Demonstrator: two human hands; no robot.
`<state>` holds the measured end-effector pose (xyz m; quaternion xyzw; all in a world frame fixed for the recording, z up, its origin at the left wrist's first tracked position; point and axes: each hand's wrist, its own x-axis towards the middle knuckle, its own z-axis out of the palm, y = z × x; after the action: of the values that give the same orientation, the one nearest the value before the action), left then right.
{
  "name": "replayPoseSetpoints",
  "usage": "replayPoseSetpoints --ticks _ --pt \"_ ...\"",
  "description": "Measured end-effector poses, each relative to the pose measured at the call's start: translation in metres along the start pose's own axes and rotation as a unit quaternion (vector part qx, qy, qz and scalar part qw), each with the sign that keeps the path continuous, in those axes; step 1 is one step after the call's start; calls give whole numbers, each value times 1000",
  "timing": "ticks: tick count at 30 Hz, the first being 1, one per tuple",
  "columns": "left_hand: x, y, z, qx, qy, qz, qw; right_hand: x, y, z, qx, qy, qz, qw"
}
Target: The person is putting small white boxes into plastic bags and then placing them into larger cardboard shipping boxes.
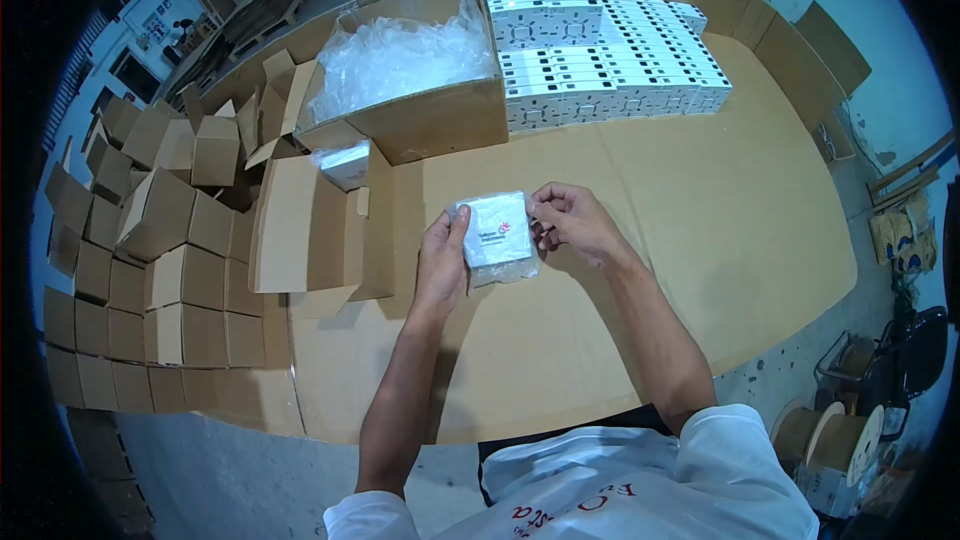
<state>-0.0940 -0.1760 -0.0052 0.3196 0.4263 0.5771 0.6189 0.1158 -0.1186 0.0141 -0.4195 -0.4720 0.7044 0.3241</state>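
Between my hands, a little above the cardboard-covered table, is a small white box in a clear plastic bag (497, 232). My left hand (445, 255) grips its left side, the thumb lying on the front face. At the upper right corner, the fingers of my right hand (572, 223) pinch the plastic; the fingertips are partly hidden behind the edge. The loose end of the bag hangs below the box. To the left stands an open brown carton (300, 225) with another bagged white box (345, 168) in its far end.
A large carton of clear plastic bags (405, 60) stands at the back. Right of it are stacked white boxes (610, 65). Many open small brown cartons (190, 275) crowd the left side. A cardboard wall (790, 65) rims the far right; cable spools (835, 440) sit on the floor.
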Motion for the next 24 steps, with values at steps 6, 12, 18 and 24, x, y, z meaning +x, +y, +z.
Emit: replayPoseSetpoints --ticks 6,12,18,24 --pt "0 1 -3 -33 18 25 999 -6 -11 5 -42 -3 -13 999" --pt "-6 22 11 28 -4 104 994 -10 -17 2 -130 3 -217 968" --pt "-10 32 8 62 -40 166 983 -14 -18 7 -122 -2 -287 950" --pt "-3 32 2 152 -45 199 967 -14 -19 11 -100 5 -267 958"
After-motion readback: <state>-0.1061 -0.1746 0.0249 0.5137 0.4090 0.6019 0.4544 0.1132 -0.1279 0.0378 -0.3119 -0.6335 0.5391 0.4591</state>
